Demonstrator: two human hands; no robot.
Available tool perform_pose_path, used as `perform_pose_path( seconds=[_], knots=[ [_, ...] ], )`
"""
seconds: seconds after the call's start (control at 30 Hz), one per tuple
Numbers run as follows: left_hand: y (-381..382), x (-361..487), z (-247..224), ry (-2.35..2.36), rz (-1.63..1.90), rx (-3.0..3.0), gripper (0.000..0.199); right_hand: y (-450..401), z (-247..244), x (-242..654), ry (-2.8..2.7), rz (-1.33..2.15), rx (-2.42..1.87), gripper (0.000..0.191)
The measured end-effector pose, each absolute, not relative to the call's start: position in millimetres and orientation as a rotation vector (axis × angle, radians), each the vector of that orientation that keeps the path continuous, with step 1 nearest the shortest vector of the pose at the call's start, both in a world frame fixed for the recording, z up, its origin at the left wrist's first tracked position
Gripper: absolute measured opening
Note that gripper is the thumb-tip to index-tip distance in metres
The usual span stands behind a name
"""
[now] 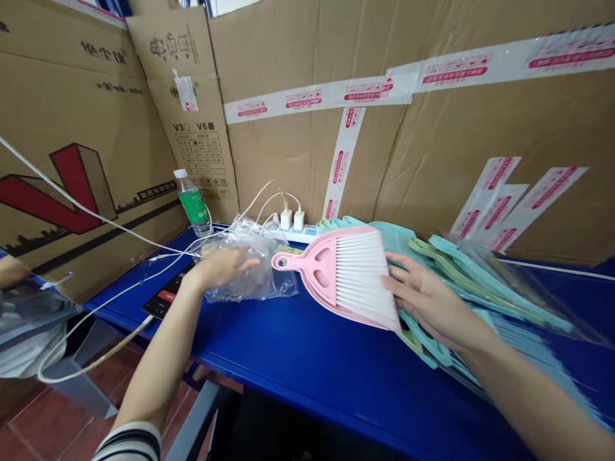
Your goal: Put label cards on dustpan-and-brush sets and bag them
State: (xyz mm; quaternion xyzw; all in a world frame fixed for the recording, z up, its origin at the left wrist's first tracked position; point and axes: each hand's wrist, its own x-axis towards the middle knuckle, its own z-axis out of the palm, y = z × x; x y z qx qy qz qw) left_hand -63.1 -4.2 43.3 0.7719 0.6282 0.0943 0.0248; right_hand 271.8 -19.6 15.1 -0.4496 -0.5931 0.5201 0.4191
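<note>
My right hand (425, 291) grips a pink dustpan and brush set (319, 269) by its wide bristle end. The small brush with white bristles (362, 269) is nested in the pan, and the handle with its hanging hole points left. My left hand (223, 266) reaches over a crumpled clear plastic bag (254, 282), its fingers stretched toward the right and a little apart. Whether those fingers touch the bag is hard to tell. Behind and below my right hand lie several light blue and green dustpan and brush pieces (480, 282), partly hidden.
A water bottle with a green label (193, 205) stands at the back left. A white power strip (298, 235) with chargers lies along the cardboard wall (288, 147). A phone (166, 296) and white cables rest on the blue table (288, 346). Another person's arm (13, 270) shows at far left.
</note>
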Motion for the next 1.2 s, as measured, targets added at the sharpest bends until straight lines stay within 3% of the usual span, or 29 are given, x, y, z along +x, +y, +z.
perform_pose_path(
  seconds=[0.1,0.27,0.5,0.6,0.73,0.87,1.0,1.1,1.2],
  knots=[
    [1.5,-55.8,29.1,1.965,0.083,2.402,0.071,-19.3,14.2,272.0,-1.459,1.302,-1.126,0.074],
    [19.2,-62.1,19.5,2.119,-0.108,2.327,0.079,-16.8,11.2,273.5,-1.5,1.237,-1.111,0.061],
    [37.5,-67.9,15.8,2.281,-0.148,2.358,0.076,-15.6,6.5,270.0,-1.453,1.267,-1.088,0.057],
    [31.7,-63.5,21.5,2.277,0.077,2.494,0.063,-16.2,5.0,267.6,-1.473,1.293,-1.075,0.056],
    [14.3,-40.0,26.4,1.783,0.728,2.705,0.045,-17.3,4.4,264.9,-1.471,1.309,-1.085,0.058],
    [5.0,-17.8,19.4,1.08,0.669,2.749,0.054,-17.8,4.6,264.4,-1.468,1.365,-1.101,0.056],
    [4.1,-16.0,14.2,0.945,0.699,2.654,0.047,-16.7,9.4,270.3,-1.477,1.389,-1.144,0.056],
    [0.0,-16.5,14.3,1.006,0.776,2.653,0.045,-20.2,19.1,276.9,-1.564,1.103,-1.19,0.048],
    [-5.6,-11.4,12.4,1.056,0.867,2.703,0.045,-31.1,27.6,277.5,-1.697,0.283,-1.151,0.032]
  ],
)
